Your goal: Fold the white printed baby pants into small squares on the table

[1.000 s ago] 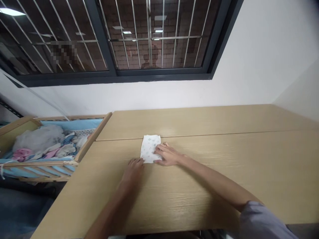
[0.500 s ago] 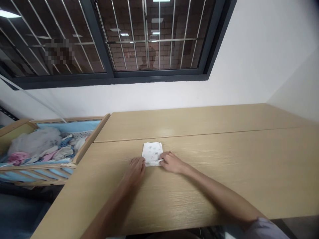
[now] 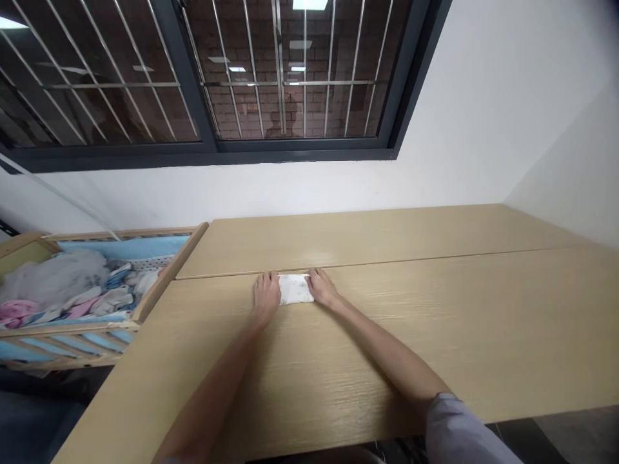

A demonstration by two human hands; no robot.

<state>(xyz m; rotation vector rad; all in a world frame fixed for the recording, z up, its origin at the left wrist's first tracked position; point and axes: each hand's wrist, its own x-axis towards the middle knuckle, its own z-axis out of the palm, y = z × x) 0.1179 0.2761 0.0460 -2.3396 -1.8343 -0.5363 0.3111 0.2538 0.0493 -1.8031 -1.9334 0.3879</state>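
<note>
A small white cloth (image 3: 296, 289) with a faint printed pattern lies folded into a flat rectangle on the wooden table. My left hand (image 3: 267, 293) is at its left edge, fingers curled down and closed on that side. At the opposite edge, my right hand (image 3: 322, 286) grips the upper right corner between thumb and fingers. The fingertips partly cover both ends of the cloth.
The pale wooden table (image 3: 435, 322) has a seam running across it, with a white wall behind. A wooden crib (image 3: 191, 248) with blue lining, holding rumpled clothes (image 3: 62, 277), stands at the left. Above is a barred window (image 3: 294, 151).
The cloth has gone from a near-square to a shorter rectangle, its near edge folded up and away from me. Both hands have moved forward along its sides.
</note>
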